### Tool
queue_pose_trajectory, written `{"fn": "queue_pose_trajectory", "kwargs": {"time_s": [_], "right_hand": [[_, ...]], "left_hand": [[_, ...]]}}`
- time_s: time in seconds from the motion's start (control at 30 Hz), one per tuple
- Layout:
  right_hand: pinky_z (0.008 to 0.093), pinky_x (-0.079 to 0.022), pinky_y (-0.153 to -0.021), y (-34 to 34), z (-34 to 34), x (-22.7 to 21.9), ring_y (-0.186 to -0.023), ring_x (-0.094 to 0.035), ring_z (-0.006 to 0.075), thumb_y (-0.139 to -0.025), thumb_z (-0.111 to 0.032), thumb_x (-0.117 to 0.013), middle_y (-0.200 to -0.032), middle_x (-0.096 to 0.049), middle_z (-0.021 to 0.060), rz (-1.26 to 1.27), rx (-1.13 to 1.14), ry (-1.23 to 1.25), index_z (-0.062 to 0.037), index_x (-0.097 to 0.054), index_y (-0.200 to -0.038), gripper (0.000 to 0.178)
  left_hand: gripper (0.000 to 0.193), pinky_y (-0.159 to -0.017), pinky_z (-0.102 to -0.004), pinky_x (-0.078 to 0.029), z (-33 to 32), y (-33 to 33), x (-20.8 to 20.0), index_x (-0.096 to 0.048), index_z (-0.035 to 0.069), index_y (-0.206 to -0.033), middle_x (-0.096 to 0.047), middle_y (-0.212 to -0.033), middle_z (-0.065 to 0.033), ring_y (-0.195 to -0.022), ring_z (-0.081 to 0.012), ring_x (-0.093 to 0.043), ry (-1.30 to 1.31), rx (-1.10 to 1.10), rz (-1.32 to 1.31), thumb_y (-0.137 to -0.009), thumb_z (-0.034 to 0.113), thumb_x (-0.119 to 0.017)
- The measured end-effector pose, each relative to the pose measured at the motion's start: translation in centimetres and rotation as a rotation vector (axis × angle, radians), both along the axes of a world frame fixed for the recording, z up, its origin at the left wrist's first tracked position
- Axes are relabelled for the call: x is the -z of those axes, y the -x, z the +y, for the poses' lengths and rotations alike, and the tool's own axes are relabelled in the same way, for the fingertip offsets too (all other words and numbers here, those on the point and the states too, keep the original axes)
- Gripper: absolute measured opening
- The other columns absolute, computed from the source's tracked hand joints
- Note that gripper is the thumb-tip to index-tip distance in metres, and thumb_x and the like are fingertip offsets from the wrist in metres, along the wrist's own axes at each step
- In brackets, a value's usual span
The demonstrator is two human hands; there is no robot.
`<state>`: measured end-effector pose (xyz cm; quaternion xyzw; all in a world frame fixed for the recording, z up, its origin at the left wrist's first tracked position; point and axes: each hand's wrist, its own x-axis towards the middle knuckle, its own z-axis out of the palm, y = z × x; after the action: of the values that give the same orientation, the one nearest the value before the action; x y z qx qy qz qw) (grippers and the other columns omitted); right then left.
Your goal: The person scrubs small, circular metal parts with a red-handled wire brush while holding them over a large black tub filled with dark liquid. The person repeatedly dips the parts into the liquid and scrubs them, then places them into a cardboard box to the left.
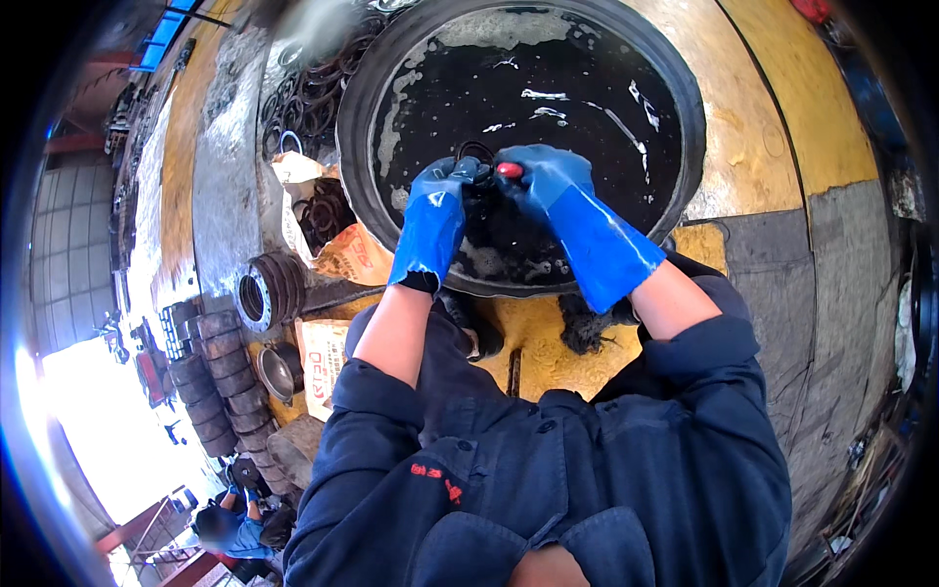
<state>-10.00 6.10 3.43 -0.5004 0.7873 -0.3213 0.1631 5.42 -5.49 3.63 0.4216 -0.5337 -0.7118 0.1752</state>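
Observation:
Both my hands wear long blue rubber gloves and meet over a wide black tub (693,137) of dark liquid. In my left hand (438,188) is a dark ring (475,147), its upper curve showing above the closed fingers. My right hand (556,178) is closed right beside it, around a tool with a red end (510,170). The tool's working part is hidden by the gloves and the dark liquid behind, so its kind does not show. Bubbles and pale foam float on the liquid.
Left of the tub stands an opened sack (357,256) holding dark rings, with a loose ring pile (293,110) beyond. Nearer are stacked metal rings (266,293), a metal bowl (281,374) and stacked dark cylinders (233,367). Another person (235,533) is at lower left.

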Motion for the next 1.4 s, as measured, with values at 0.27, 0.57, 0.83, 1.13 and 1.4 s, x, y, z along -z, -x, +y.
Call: {"fn": "queue_pose_trajectory", "kwargs": {"time_s": [0.27,0.57,0.83,1.13,1.4], "right_hand": [[0.0402,-0.058,-0.088,3.3,-0.5,0.1,-0.097,-0.075,0.029,-0.093,-0.043,-0.072,-0.102,-0.078,0.0077,-0.302,0.266,-0.257,-0.0237,-0.076,-0.116,0.031],[0.0357,-0.057,-0.085,3.2,-1.3,-1.3,-0.092,-0.075,0.0226,-0.097,-0.038,-0.071,-0.101,-0.078,0.0109,-0.499,0.191,-0.269,-0.0138,-0.077,-0.116,0.032],[0.031,-0.057,-0.077,4.0,-2.2,1.3,-0.084,-0.073,0.0172,-0.093,-0.026,-0.075,-0.098,-0.077,0.0095,-1.236,0.414,-0.117,0.0014,-0.077,-0.11,0.032],[0.0417,-0.058,-0.085,1.0,-0.3,-1.6,-0.094,-0.075,0.0297,-0.092,-0.044,-0.072,-0.103,-0.076,0.008,0.056,0.161,-0.226,-0.0221,-0.075,-0.117,0.033],[0.0396,-0.056,-0.085,5.3,0.3,-0.2,-0.09,-0.073,0.0259,-0.094,-0.052,-0.073,-0.096,-0.077,0.0169,-0.685,0.118,-0.194,-0.0075,-0.076,-0.107,0.046]], "left_hand": [[0.027,-0.083,-0.0298,-0.057,-1.0,0.2,0.4,-0.071,0.003,-0.117,-0.076,-0.106,-0.0067,-0.096,-0.0156,-0.072,0.062,0.036,-0.131,-0.103,0.026,-0.067],[0.035,-0.09,-0.031,-0.052,0.1,0.9,0.2,-0.073,0.0,-0.121,-0.074,-0.107,-0.0085,-0.099,-0.0174,-0.068,0.478,0.1,-0.212,-0.1,0.027,-0.071],[0.038,-0.098,-0.0341,-0.051,-0.3,0.4,0.8,-0.073,0.0,-0.124,-0.073,-0.114,-0.0125,-0.106,-0.0223,-0.067,0.449,0.022,-0.057,-0.101,0.031,-0.069],[0.04,-0.091,-0.032,-0.053,-0.4,0.7,0.0,-0.071,-0.002,-0.127,-0.075,-0.108,-0.0096,-0.099,-0.0174,-0.068,0.614,0.041,-0.261,-0.1,0.028,-0.073],[0.034,-0.084,-0.0355,-0.059,-1.8,1.2,-0.4,-0.067,0.006,-0.129,-0.075,-0.125,-0.0112,-0.109,-0.0239,-0.073,-0.177,0.014,0.158,-0.103,0.028,-0.064]]}}
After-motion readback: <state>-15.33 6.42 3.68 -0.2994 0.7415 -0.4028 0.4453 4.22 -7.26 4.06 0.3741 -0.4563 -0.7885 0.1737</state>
